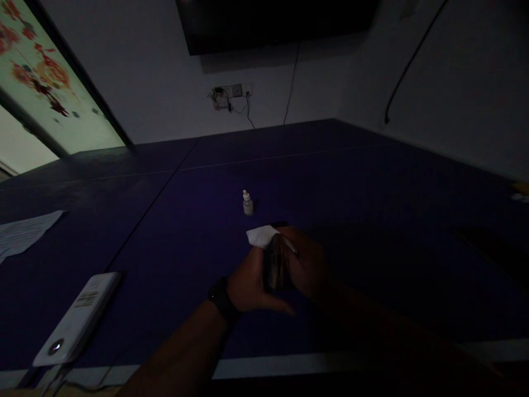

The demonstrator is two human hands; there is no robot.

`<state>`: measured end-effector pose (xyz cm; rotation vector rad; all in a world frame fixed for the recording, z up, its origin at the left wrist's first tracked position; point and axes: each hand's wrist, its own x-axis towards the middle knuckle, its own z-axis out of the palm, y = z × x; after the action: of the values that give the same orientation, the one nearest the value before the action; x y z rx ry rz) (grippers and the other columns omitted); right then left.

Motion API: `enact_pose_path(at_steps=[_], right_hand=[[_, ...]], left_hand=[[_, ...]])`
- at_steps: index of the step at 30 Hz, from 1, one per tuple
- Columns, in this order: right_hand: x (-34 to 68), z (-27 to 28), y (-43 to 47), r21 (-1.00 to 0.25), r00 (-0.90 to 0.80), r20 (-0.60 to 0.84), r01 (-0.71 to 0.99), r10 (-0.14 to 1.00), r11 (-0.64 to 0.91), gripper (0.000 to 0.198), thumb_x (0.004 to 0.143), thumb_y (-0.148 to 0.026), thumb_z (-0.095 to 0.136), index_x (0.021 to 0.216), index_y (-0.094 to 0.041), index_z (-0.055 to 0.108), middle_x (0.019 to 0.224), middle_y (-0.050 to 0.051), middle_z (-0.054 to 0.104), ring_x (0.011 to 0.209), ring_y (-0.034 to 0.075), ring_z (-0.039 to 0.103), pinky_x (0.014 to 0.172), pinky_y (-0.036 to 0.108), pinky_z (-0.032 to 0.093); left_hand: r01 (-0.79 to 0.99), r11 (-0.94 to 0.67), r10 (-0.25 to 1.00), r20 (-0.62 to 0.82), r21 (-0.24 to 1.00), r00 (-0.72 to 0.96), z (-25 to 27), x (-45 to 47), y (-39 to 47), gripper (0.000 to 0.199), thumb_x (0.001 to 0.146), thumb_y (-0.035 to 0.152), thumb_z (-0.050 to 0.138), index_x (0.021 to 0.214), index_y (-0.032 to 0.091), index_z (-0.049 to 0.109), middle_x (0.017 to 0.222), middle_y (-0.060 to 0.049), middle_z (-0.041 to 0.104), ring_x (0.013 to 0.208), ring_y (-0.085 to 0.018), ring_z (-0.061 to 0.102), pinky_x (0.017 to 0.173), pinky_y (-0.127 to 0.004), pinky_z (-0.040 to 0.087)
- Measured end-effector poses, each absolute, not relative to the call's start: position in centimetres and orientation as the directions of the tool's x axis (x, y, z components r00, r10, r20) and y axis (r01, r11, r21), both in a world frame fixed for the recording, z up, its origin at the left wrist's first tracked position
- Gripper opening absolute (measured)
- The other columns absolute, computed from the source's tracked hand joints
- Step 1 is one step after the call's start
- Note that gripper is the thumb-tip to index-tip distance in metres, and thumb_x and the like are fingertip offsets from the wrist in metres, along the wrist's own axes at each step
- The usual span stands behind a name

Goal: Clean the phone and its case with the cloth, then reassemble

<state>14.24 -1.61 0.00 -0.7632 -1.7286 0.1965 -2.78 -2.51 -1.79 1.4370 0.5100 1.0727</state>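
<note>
My left hand [247,282], with a dark watch [223,300] on its wrist, is closed around a small dark, shiny object [274,266]; the dim light hides its kind. On the far side of that object, my right hand [306,262] pinches a white tissue or cloth [263,236] and presses it against the top and right side. Just beyond both hands, a small clear dropper bottle [248,206] with a white cap stands upright on the dark purple table [198,220].
At the left front lies a white power bank [78,317] with cables at its near end. A printed sheet [28,234] rests at the left edge. A dark flat object [491,248] is faintly visible at right. Wall sockets [231,92] and a screen [281,22] are behind.
</note>
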Motion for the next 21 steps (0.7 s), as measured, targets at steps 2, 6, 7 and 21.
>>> enact_pose_path(at_steps=[2,6,7,21], right_hand=[[14.3,0.4,-1.7,-0.573,-0.106,0.751,0.386,0.652,0.723,0.023,0.099,-0.022,0.05,0.109,-0.023,0.071,0.095,0.006,0.076,0.088,0.02,0.074,0.08,0.03,0.06],[14.4,1.5,-2.2,-0.796,-0.004,0.557,0.285,0.831,0.535,0.027,0.102,-0.037,0.052,0.102,-0.023,0.075,0.088,0.003,0.077,0.078,0.019,0.074,0.069,0.028,0.059],[14.4,1.6,-2.4,-0.828,0.038,0.528,0.248,0.848,0.504,0.027,0.102,-0.04,0.053,0.104,-0.024,0.075,0.088,0.002,0.078,0.077,0.018,0.074,0.068,0.027,0.059],[14.8,1.5,-3.2,-0.774,0.091,0.625,0.196,0.775,0.602,0.033,0.107,-0.034,0.043,0.132,-0.028,0.065,0.13,0.006,0.071,0.114,0.022,0.07,0.098,0.04,0.058]], left_hand=[[-0.093,-0.314,0.819,0.319,0.945,0.476,-1.9,-3.0,-2.3,0.083,0.054,0.021,0.097,0.13,0.019,0.063,0.128,-0.014,0.067,0.128,-0.036,0.056,0.114,-0.045,0.04],[0.12,-0.521,0.75,0.386,0.845,0.538,-1.8,-3.3,-1.2,0.094,0.064,0.044,0.091,0.143,0.02,0.046,0.137,-0.017,0.06,0.129,-0.038,0.055,0.11,-0.052,0.043],[0.137,-0.562,0.723,0.404,0.816,0.56,-1.8,-3.3,-1.0,0.097,0.067,0.047,0.088,0.146,0.021,0.04,0.14,-0.017,0.057,0.129,-0.037,0.055,0.109,-0.052,0.044],[0.103,-0.613,0.638,0.414,0.783,0.649,-2.5,-3.0,-0.7,0.096,0.069,0.04,0.087,0.147,0.023,0.035,0.139,-0.016,0.056,0.127,-0.034,0.056,0.108,-0.053,0.046]])
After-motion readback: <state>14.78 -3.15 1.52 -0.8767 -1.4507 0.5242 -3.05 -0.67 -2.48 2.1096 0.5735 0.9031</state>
